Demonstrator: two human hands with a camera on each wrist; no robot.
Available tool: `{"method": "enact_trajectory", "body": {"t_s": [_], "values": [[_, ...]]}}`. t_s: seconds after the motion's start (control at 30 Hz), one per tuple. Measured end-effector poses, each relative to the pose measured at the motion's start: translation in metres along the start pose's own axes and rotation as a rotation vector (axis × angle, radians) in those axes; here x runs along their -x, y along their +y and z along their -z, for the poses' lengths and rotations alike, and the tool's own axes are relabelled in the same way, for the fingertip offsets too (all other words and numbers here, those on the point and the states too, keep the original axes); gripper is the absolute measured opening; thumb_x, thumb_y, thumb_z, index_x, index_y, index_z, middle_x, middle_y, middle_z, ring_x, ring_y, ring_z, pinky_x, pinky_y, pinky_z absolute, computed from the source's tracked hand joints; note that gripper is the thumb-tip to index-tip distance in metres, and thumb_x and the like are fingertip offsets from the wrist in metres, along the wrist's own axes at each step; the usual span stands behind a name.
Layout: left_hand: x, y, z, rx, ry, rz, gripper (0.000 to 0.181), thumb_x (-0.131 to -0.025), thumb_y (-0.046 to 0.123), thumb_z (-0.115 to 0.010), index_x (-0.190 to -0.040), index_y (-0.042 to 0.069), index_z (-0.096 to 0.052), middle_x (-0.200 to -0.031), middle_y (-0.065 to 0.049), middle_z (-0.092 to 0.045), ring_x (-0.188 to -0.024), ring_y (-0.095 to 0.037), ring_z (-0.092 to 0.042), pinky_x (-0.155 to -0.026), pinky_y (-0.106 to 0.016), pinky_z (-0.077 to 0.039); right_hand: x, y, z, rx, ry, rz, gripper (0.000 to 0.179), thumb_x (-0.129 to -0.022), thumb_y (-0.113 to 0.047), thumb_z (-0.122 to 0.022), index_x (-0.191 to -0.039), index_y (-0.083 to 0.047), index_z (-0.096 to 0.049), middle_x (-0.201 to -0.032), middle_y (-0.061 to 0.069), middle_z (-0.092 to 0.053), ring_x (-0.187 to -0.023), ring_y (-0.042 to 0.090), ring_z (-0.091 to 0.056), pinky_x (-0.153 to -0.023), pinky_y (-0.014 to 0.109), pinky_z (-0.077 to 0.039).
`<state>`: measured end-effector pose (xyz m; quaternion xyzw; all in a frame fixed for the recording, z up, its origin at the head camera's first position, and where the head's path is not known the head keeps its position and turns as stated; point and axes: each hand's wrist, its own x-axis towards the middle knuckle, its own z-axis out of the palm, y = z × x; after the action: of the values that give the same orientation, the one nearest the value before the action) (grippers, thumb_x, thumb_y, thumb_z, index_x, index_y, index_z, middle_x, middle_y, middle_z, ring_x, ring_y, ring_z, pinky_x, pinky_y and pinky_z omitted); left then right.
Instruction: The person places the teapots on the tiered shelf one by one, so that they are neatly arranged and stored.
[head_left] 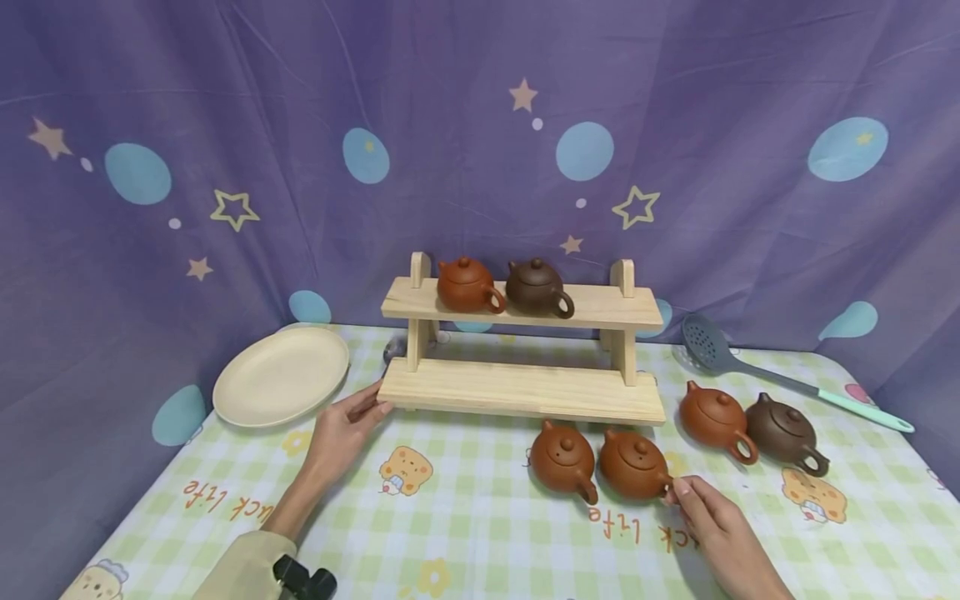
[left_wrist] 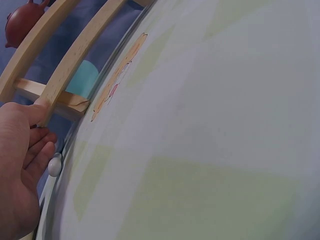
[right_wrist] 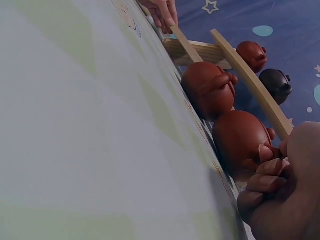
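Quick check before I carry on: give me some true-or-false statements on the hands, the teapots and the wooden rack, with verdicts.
1. The right hand pinches the handle of a reddish-brown teapot. True.
2. The left hand rests on the cream plate. False: it grips the wooden rack at the left end of its lower shelf.
3. Both pots on the upper shelf are dark brown. False: the upper left pot is reddish-brown; only the upper right pot is dark.
4. Right of the held teapot stand a second reddish-brown teapot and a dark brown teapot. True.
5. The perforated spoon lies left of the rack. False: it lies to the right.
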<state>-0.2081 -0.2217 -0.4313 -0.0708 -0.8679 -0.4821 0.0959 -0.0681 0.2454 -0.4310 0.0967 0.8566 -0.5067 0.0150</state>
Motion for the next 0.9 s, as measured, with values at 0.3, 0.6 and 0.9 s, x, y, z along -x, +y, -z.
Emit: {"method": "enact_trajectory", "body": {"t_s": [0.3,0.6,0.9], "values": [[0.000,0.000,0.000,-0.002,0.003,-0.006,0.057,-0.101,0.033,-0.071,-0.147,0.004,-0.057,-0.134,-0.017,-0.067,-0.117,-0.030,-0.068,-0.098,-0.039,-0.056,0.001,-0.003,0.000,-0.016,0.033,0.056,0.037,-0.116,-0.025,-0.038,-0.108,0.002,-0.062,-0.073,0.003,-0.044,-0.061,0.016,-0.043,-0.053,0.028,-0.039],[0.001,0.000,-0.001,0.007,0.005,-0.002,0.056,-0.101,0.032,-0.072,-0.147,0.004,-0.057,-0.133,-0.016,-0.067,-0.117,-0.029,-0.068,-0.098,-0.036,-0.056,-0.001,-0.009,0.003,-0.024,0.083,0.153,0.035,-0.115,-0.024,-0.040,-0.104,0.001,-0.063,-0.067,0.001,-0.041,-0.056,0.015,-0.041,-0.051,0.028,-0.038],[0.001,0.000,0.000,0.008,0.001,0.011,0.056,-0.101,0.033,-0.071,-0.147,0.004,-0.057,-0.133,-0.016,-0.067,-0.117,-0.029,-0.068,-0.098,-0.038,-0.056,-0.005,-0.016,0.004,-0.077,0.107,0.262,0.031,-0.115,-0.017,-0.041,-0.102,0.003,-0.061,-0.063,0.001,-0.038,-0.053,0.014,-0.036,-0.047,0.032,-0.033]]}}
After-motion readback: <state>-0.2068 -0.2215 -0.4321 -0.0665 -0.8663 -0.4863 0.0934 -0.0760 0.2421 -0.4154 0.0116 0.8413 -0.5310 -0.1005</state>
